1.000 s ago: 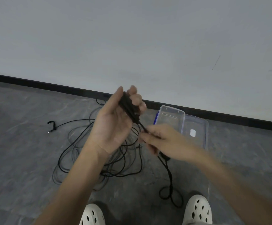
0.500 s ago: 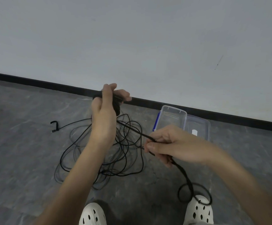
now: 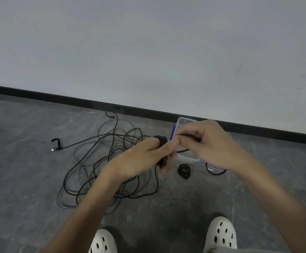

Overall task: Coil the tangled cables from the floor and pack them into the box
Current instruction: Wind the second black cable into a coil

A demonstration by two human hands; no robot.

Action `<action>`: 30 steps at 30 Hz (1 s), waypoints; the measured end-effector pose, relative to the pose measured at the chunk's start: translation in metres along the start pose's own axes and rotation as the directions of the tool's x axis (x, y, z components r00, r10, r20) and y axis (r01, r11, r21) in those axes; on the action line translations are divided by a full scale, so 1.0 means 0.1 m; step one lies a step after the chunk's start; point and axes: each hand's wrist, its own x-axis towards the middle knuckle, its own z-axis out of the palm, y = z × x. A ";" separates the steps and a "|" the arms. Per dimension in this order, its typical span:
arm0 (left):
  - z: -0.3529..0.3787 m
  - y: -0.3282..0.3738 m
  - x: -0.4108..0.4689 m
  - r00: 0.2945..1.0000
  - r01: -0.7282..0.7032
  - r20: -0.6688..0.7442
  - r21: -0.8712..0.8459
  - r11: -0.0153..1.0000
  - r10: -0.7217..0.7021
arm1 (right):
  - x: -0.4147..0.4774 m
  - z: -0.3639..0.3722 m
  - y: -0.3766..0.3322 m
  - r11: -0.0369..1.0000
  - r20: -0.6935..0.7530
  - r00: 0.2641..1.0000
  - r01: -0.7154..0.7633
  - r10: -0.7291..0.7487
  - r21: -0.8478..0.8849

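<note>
A tangle of black and grey cables [image 3: 101, 167] lies on the grey floor in front of me. My left hand [image 3: 143, 159] grips a small black coil of cable [image 3: 162, 141] above the tangle. My right hand [image 3: 209, 143] pinches the free end of that black cable just right of the coil, and the rest of it loops down below the hand [image 3: 216, 172]. The clear plastic box [image 3: 185, 121] stands by the wall, mostly hidden behind my right hand. A small coiled black cable [image 3: 184, 170] lies on the floor in front of the box.
A black skirting board [image 3: 75, 100] runs along the white wall behind the cables. One cable end with a black plug [image 3: 56, 144] reaches out to the left. My two white clogs [image 3: 220, 234] stand at the bottom edge.
My right hand has risen from low centre up to the coil, drawing the loose cable off the floor by my right foot. My left hand has dropped and turned palm down.
</note>
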 end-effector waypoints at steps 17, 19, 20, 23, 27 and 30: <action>-0.01 0.06 -0.06 0.920 -0.009 0.261 -0.733 0.680 0.293 | 0.11 0.11 0.10 0.993 -0.078 0.991 0.100 -0.106 -0.068; -0.02 0.05 -0.05 0.915 -0.008 0.245 -0.784 0.621 0.321 | 0.11 0.18 0.13 0.987 -0.040 0.994 0.095 -0.101 -0.132; -0.04 0.04 -0.04 0.916 -0.012 0.228 -0.806 0.591 0.331 | 0.11 0.20 0.15 0.984 -0.022 0.995 0.091 -0.096 -0.151; -0.12 0.02 -0.04 0.931 -0.058 0.134 -0.863 0.501 0.339 | 0.12 0.22 0.17 0.986 -0.032 0.995 0.084 -0.090 -0.143; -0.19 0.03 -0.05 0.954 -0.171 -0.066 -0.921 0.350 0.293 | 0.13 0.22 0.16 0.998 -0.082 0.994 0.065 -0.067 -0.026; -0.18 0.07 -0.04 0.943 -0.243 -0.181 -0.948 0.206 0.278 | 0.13 0.23 0.14 0.998 -0.092 0.996 0.019 -0.013 0.064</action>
